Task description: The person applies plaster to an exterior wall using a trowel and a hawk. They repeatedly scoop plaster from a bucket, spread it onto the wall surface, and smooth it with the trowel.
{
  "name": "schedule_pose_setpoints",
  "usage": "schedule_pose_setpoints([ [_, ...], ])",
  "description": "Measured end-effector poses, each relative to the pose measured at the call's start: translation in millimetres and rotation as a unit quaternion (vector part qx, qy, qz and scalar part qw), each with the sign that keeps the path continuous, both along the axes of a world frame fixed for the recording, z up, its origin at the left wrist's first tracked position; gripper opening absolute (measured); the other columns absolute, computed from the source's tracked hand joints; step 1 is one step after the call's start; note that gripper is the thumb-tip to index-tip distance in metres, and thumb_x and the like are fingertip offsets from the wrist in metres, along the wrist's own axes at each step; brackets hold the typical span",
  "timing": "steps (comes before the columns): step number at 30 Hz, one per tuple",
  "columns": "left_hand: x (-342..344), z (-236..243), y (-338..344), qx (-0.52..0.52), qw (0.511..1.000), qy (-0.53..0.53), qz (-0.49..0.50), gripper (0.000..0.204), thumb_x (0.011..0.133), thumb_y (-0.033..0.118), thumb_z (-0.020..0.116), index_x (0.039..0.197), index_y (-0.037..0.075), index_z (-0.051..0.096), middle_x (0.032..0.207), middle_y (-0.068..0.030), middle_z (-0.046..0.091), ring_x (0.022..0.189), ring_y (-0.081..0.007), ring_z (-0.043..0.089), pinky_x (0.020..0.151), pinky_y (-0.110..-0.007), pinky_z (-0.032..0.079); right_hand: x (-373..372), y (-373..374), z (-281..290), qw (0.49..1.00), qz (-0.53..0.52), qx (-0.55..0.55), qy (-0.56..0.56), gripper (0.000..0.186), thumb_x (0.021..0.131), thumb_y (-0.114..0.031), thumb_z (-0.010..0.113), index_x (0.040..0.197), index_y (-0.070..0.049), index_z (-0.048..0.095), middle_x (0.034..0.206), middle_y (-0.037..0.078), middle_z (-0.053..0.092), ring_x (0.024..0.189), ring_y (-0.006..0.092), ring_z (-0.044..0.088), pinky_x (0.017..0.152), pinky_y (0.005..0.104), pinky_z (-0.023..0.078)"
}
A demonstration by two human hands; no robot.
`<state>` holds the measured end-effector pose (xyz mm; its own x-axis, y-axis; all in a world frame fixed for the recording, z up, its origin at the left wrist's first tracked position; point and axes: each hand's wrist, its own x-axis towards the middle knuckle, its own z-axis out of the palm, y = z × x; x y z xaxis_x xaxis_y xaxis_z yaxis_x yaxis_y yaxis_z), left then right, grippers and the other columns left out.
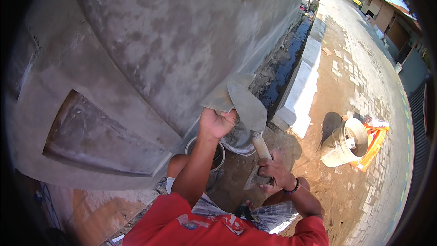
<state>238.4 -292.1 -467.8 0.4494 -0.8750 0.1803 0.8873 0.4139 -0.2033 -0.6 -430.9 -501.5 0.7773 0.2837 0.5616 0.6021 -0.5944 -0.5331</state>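
Note:
My left hand (pixel 219 122) is closed around the lower edge of a thin, flat grey plate (pixel 217 95), held up near the plastered wall. In my right hand (pixel 277 171) is a pointing trowel, gripped by its pale handle (pixel 261 147). Its broad grey blade (pixel 249 108) points up and overlaps the plate's right side; whether they touch I cannot tell. Just below my right fingers shows a small flat grey piece (pixel 253 180), partly hidden. Beneath the blade stands a bucket (pixel 246 151) with wet grey mix, and a second bucket (pixel 222 158) sits behind my left forearm.
A grey plastered wall (pixel 150 32) with a recessed panel (pixel 100 139) rises at left and ahead. Alongside it runs a water-filled ditch (pixel 291 48), edged by concrete blocks (pixel 298 89). On the right are a dirty pail (pixel 337 148), an orange sack (pixel 374 149) and a paved lane (pixel 382 95).

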Motion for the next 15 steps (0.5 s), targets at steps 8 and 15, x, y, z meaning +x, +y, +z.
schedule_pose_setpoints([
  [8,7,10,9,0.082,0.997,0.012,0.009,0.027,0.091,0.020,0.047,0.106,-0.001,0.054,0.097,-0.0132,0.059,0.068,-0.0174,0.051,0.043,-0.023,0.039,-36,-9,-24,0.998,-0.016,0.000,0.057,0.040,0.060,-0.032,0.070,0.090,-0.010,0.056,0.098,0.010,0.055,0.090,0.0352,0.045,0.081,0.0470,0.035],
  [15,19,-24,36,0.113,0.990,-0.070,0.044,0.031,0.090,0.024,0.049,0.109,0.001,0.056,0.099,-0.0126,0.063,0.074,-0.0216,0.060,0.052,-0.030,0.050,-24,-27,-67,0.965,-0.111,0.127,0.202,0.037,0.065,-0.028,0.066,0.092,-0.005,0.054,0.093,0.012,0.053,0.089,0.0319,0.046,0.081,0.0401,0.037],
])
